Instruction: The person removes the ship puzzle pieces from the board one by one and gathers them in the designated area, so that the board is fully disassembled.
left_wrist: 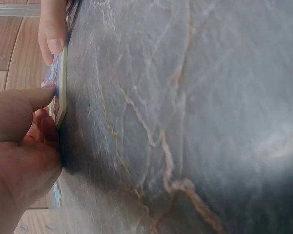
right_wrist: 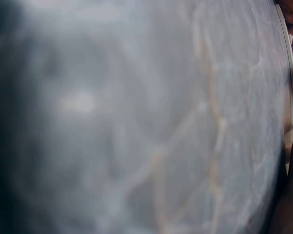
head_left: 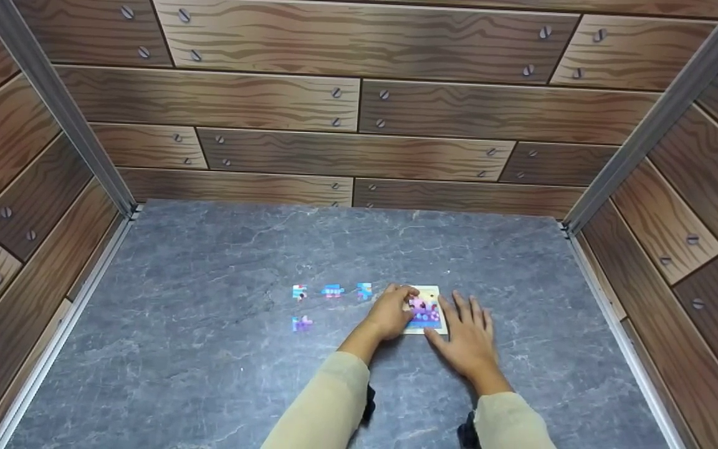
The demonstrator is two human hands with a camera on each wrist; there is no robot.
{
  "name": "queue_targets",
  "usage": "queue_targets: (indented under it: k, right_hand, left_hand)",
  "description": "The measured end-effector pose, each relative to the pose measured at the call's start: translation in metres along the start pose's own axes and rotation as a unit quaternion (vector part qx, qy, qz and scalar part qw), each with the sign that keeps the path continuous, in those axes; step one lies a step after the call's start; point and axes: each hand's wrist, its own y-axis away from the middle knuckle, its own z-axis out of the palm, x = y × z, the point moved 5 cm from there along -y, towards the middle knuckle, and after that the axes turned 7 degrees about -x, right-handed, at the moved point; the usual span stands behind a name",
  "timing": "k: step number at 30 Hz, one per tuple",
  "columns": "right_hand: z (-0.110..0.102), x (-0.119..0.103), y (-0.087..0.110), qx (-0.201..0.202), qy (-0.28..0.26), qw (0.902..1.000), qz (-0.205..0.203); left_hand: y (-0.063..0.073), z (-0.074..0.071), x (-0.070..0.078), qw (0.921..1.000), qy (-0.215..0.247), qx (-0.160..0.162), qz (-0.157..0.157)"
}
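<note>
A small framed jigsaw puzzle [head_left: 426, 323] with a pink and blue picture and a pale border lies flat on the grey tabletop. At its left side, my left hand [head_left: 390, 315] has its thumb [left_wrist: 44, 95] over the puzzle's face and its other fingers curled at the edge. Whether a loose piece sits under those fingertips, I cannot tell. My right hand [head_left: 471, 340] spreads its fingers along the right side, its thumb at the lower border. In the right wrist view, a strip of the puzzle's edge [right_wrist: 289, 58] shows at the far right.
Several loose jigsaw pieces lie left of the hands: one piece [head_left: 299, 292], a wider one [head_left: 333, 291], another [head_left: 364, 290] and a purple one [head_left: 301, 323] nearer me. Wood-patterned walls [head_left: 359, 106] enclose the marbled tabletop [head_left: 209, 262] at the back and sides.
</note>
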Motion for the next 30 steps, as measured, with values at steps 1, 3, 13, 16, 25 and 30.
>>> queue_targets:
  k: [1, 3, 13, 16, 25, 30]
  right_hand:
    - [0.0, 0.0, 0.0, -0.001, 0.0, 1.0, 0.0]
    - [0.0, 0.0, -0.001, -0.003, 0.0, 1.0, 0.002]
    - [-0.001, -0.001, -0.001, 0.003, -0.006, 1.0, -0.001]
    - [-0.001, 0.0, -0.001, 0.004, -0.006, 1.0, 0.0]
    - [0.001, -0.002, 0.0, -0.004, -0.004, 1.0, -0.002]
    - [-0.001, -0.001, -0.001, -0.002, -0.008, 1.0, -0.003]
  left_hand:
    - [0.0, 0.0, 0.0, 1.0, 0.002, 0.0, 0.0]
    - [0.001, -0.001, -0.001, 1.0, 0.003, 0.0, 0.0]
    - [0.014, -0.01, -0.009, 0.9983, 0.044, 0.0, 0.038]
    - [0.022, -0.017, -0.011, 0.9977, 0.051, -0.013, 0.043]
    - [0.052, -0.05, -0.025, 0.9975, -0.043, -0.021, 0.051]
    - [0.066, -0.062, -0.036, 0.9947, -0.091, -0.026, 0.039]
